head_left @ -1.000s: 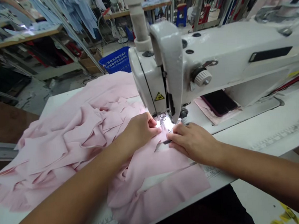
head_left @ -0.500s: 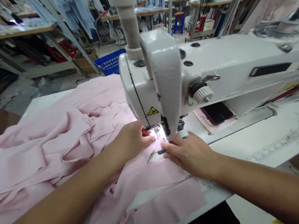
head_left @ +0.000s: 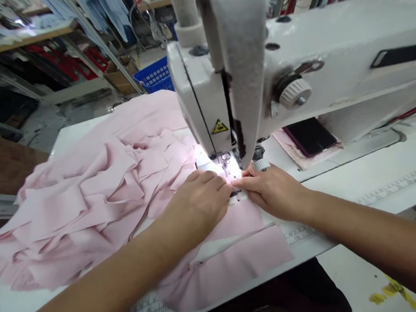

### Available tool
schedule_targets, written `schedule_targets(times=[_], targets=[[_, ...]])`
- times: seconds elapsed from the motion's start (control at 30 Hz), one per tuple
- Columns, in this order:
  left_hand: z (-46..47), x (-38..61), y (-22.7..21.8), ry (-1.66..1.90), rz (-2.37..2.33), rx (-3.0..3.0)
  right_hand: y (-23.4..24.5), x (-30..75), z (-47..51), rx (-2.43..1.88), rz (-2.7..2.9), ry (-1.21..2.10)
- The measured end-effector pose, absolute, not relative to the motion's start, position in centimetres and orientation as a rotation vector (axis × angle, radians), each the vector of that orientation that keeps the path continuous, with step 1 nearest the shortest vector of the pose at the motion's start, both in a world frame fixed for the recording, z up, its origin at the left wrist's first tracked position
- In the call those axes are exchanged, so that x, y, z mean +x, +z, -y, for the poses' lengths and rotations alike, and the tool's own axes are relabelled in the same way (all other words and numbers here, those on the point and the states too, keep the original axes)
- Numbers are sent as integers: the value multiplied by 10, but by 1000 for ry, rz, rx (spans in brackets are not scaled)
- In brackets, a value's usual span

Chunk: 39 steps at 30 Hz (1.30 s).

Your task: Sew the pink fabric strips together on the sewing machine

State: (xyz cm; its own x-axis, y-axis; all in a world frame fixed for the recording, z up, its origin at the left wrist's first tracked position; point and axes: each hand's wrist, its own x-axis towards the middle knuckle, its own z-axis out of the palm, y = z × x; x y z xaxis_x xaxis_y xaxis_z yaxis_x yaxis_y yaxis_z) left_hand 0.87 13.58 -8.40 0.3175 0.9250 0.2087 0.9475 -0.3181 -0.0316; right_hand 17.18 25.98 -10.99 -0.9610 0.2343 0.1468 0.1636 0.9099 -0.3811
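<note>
A white sewing machine (head_left: 207,98) stands before me, its lamp lighting the presser foot (head_left: 226,162). Just in front of the foot, my left hand (head_left: 204,197) is closed over the edge of the pink fabric (head_left: 239,216), its fingertips mostly hidden. My right hand (head_left: 273,189) pinches the same fabric from the right, thumb and forefinger together beside the foot, almost touching the left fingers. More pink fabric pieces (head_left: 119,172) lie in a crumpled heap on the left of the white table (head_left: 340,191).
Under the machine arm a dark phone (head_left: 310,136) lies on a pink cloth. A printed ruler scale (head_left: 302,235) runs near the table's front edge. Beyond the table are a blue basket (head_left: 154,76), a cardboard box (head_left: 122,74) and another worktable (head_left: 22,41).
My left hand has come back toward me and turned palm down over the fabric, from beside the foot to in front of it. The right hand stays close to the foot. The view has tilted down.
</note>
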Motion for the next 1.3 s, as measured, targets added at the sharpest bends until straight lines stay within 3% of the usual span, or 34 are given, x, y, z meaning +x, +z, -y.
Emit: schedule_targets(times=[0.2,0.57,1.0,1.3], targets=[[-135,1,-96,-165,1541,-2357,-110,172,-262,-313,2847,679],[-133,3,-86,-2,1515,-2378,-111,171,-262,-310,2865,543],[-139,-2,-86,-453,1986,-2328,-112,156,-255,-399,2861,413],[-142,8,-96,-344,1641,-2207,-114,155,-257,-469,2802,446]])
